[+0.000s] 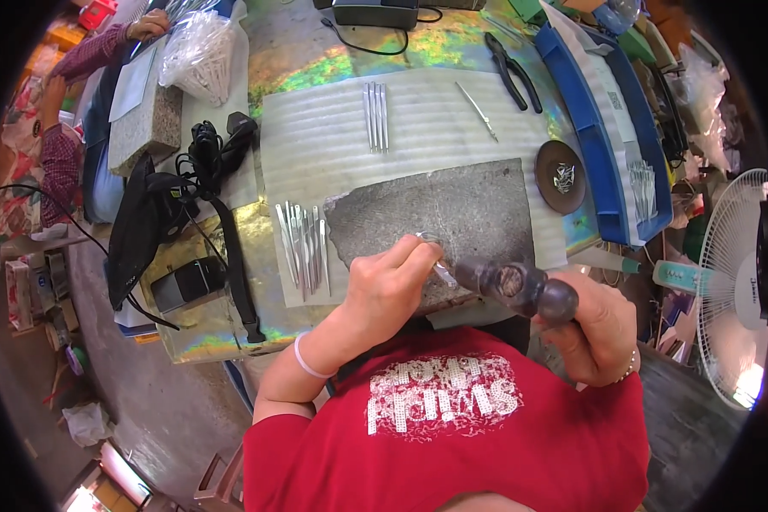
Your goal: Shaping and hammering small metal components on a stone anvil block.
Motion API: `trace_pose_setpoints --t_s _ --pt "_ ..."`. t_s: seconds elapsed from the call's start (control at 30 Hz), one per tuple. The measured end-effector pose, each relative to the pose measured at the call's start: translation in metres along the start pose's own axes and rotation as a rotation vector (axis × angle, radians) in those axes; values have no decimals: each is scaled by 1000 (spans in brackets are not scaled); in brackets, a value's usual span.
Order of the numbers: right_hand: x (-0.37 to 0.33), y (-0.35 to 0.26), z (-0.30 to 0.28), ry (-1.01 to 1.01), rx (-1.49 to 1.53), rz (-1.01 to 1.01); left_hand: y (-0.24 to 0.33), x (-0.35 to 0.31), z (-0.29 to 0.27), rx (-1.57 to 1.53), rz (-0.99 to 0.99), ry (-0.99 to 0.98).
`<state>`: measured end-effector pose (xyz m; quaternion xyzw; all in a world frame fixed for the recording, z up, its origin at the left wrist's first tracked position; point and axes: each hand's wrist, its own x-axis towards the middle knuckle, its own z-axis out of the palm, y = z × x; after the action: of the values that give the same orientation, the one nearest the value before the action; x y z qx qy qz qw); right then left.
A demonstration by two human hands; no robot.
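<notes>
Gripping a dark, round-faced hammer (514,283) right of centre, my right hand (602,324) curls closed; mid-frame, my left hand (392,282) pinches a shiny silver piece (445,274) over a rough grey stone slab (478,205).

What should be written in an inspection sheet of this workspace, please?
Surface: table with white foam sheet and grey stone slab.
Work things: hammer, shiny metal piece; metal rods in two groups.
Clutter: pliers, brown dish with small bits, blue tray at right.
Hands: left hand pinches the metal piece at the slab; right hand grips the hammer.
Cables: black cable at far side; tangled cable bundle at left.
Surroundings: white fan at right; another person's hand at upper left.
</notes>
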<state>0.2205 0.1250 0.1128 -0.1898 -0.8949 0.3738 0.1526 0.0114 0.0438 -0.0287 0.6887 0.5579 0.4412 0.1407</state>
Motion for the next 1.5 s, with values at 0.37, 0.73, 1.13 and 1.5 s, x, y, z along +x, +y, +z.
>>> trace_pose_setpoints --t_s 0.37,0.73,1.13,1.5 --pt "-2 -1 12 45 -135 -34 2 3 1 21 -20 -2" --pt "3 -9 -4 -142 -330 -78 4 2 -4 8 -68 -69" --pt "-6 -14 -2 125 -257 95 8 7 -11 2 -58 -53" --pt "-3 87 66 231 -476 235 31 4 -33 -1639 -706 239"
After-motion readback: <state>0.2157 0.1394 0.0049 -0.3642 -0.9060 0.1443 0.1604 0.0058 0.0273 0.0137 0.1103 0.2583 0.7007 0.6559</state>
